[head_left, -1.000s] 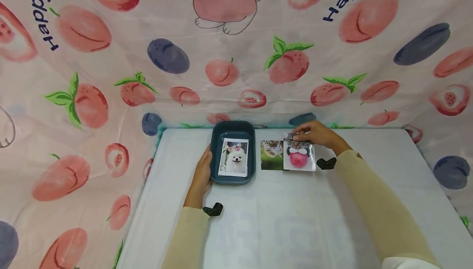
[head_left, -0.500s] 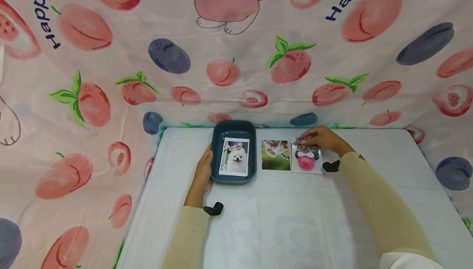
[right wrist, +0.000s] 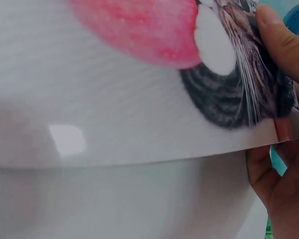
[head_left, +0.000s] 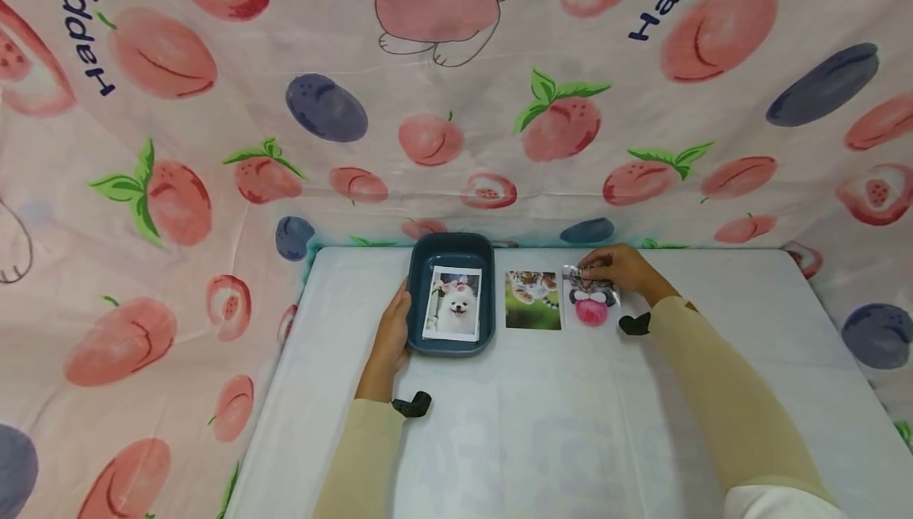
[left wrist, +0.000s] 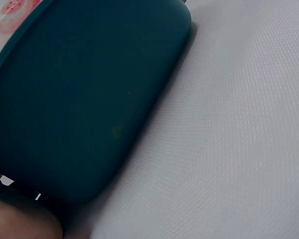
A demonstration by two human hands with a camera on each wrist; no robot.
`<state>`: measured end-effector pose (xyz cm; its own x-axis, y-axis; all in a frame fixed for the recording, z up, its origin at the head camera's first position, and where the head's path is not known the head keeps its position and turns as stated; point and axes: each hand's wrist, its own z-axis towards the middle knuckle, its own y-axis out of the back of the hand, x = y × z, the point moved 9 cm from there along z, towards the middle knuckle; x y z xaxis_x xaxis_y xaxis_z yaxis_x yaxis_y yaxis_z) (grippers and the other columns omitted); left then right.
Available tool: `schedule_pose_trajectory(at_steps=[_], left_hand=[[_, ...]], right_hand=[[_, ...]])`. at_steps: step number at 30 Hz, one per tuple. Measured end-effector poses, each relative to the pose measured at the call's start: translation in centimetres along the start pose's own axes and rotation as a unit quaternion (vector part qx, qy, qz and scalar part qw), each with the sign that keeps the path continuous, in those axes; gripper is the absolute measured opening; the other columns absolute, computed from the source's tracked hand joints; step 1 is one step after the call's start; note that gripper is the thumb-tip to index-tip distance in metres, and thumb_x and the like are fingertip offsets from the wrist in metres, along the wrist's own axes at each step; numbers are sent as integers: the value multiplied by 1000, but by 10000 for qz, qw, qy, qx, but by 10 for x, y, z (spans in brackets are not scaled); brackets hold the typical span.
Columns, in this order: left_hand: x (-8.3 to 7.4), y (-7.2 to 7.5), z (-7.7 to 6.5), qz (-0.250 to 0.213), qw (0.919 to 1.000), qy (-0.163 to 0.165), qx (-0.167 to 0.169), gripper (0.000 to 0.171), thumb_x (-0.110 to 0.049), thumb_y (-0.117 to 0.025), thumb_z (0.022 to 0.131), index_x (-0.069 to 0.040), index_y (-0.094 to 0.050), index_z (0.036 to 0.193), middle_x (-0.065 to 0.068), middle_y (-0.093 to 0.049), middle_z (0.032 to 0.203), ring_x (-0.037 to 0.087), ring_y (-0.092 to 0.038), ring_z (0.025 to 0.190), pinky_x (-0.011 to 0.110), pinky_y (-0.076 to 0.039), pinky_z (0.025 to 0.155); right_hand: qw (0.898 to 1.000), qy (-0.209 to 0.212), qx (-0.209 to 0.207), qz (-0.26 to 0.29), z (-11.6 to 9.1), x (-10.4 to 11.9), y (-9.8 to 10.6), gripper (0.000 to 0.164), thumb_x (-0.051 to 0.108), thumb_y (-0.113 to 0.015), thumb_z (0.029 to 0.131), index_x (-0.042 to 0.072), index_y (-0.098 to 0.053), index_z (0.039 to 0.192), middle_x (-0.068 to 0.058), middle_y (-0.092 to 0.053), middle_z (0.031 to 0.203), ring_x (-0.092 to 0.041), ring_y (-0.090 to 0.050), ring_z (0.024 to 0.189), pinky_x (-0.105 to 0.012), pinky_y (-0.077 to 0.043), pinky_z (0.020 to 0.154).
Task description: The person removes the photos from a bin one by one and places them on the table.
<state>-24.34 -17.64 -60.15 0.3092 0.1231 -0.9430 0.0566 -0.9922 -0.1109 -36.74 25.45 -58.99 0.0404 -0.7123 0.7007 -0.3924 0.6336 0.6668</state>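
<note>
A dark teal tray (head_left: 487,297) stands at the back of the white table, with a photo of a white dog (head_left: 456,309) lying in it. My left hand (head_left: 392,329) holds the tray at its left side; in the left wrist view the tray wall (left wrist: 89,99) fills much of the picture, with a fingertip at the lower left corner. To the tray's right, a tiger cub photo (head_left: 532,309) lies flat. My right hand (head_left: 628,272) pinches the top of a photo of a kitten with a pink ball (head_left: 591,313), its lower edge raised off the surface in the right wrist view.
A white cloth (head_left: 556,424) covers the table. Behind and at the sides hangs a pink curtain (head_left: 464,107) printed with peaches and blue fruit. Dark wrist cameras (head_left: 412,404) sit on both wrists.
My right hand has shifted the kitten photo to the right, off the tiger cub photo it overlapped, leaving a narrow gap between them. The left hand and tray stay put.
</note>
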Motion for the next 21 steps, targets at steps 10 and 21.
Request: schedule_pose_trajectory(at_steps=[10,21], left_hand=[[-3,-1,1,-82,10000,-26,-11,48,-41,-31,112,-40,-31,160,-12,-21,170,18,-11,159,47,-12,129],[-2,0,1,-169,9998,-48,-13,47,-40,-32,112,-40,-33,159,-11,-23,169,19,-14,159,46,-15,129]], right_hand=[[9998,-35,-107,-164,1,3,-1,32,37,-79,90,15,-79,114,-4,-75,103,-23,-59,96,-33,-50,82],[9996,-29,-178,-227,-1,4,-4,32,35,-78,91,16,-78,116,-7,-74,110,-25,-61,102,-39,-51,90]])
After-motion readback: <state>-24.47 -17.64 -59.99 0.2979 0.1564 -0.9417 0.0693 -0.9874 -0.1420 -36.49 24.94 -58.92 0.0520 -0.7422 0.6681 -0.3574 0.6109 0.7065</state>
